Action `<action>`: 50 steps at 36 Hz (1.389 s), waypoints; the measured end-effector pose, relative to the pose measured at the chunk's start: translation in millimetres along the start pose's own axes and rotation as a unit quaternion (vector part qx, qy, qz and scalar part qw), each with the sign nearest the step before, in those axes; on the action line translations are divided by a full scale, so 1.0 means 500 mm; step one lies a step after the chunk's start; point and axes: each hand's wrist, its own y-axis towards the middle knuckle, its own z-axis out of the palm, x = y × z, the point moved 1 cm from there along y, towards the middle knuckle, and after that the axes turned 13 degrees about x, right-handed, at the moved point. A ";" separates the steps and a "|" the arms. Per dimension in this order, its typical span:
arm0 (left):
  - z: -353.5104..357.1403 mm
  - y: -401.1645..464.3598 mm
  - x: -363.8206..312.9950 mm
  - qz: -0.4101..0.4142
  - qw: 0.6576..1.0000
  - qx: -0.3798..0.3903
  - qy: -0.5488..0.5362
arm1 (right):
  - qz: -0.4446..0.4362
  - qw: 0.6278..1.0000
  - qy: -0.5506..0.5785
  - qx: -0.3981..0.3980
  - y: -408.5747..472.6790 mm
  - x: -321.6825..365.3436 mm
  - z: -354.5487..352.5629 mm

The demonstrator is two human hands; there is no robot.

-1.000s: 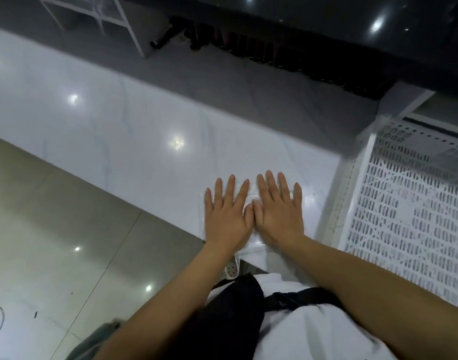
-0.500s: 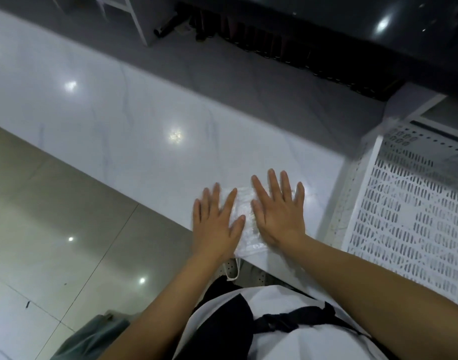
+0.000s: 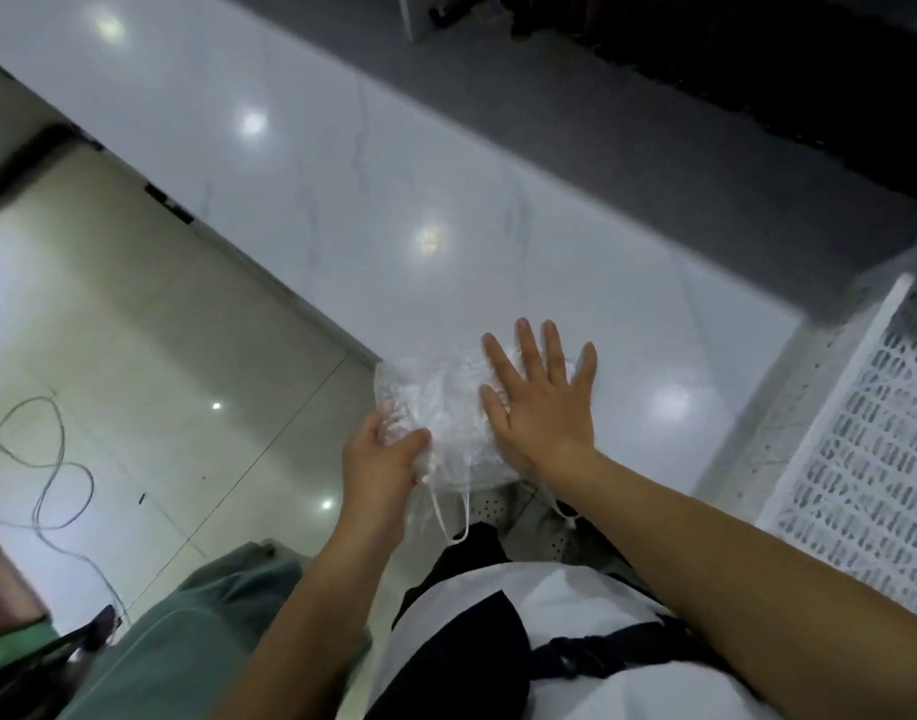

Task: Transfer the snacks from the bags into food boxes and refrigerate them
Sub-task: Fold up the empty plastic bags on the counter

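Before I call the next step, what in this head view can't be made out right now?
- Plastic bag: crumpled and glary; whether anything is inside cannot be told, and the right hand lying flat on it covers its right part.
- Left hand: grips the bag's near edge; fingertips hidden in the film.
- White perforated crate: cut off by the right edge; contents not visible.
- Counter: its near edge is hidden by the bag and arms.

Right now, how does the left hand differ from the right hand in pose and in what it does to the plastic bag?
The left hand curls its fingers and pinches the plastic bag at its near left edge; the right hand lies flat with fingers spread, pressing on top. The left hand sits past the counter edge, the right hand over it. Both touch the same bag.
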 end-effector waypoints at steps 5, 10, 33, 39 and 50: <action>0.068 -0.015 -0.042 0.134 0.968 0.050 0.206 | 0.005 1.000 0.030 0.005 0.006 0.009 -0.009; 0.145 -0.005 -0.038 0.148 0.898 0.136 0.393 | -0.048 0.883 0.465 -0.040 0.008 -0.010 -0.055; 0.174 0.115 0.015 0.224 0.712 0.109 0.656 | -0.001 1.000 -0.017 0.009 -0.028 -0.090 -0.010; 0.181 0.130 0.055 0.211 0.682 0.077 0.696 | -0.006 1.000 -0.004 -0.002 -0.037 -0.089 -0.010; 0.181 0.123 0.043 0.201 0.685 0.105 0.693 | 0.005 0.977 0.202 -0.073 -0.068 -0.077 -0.050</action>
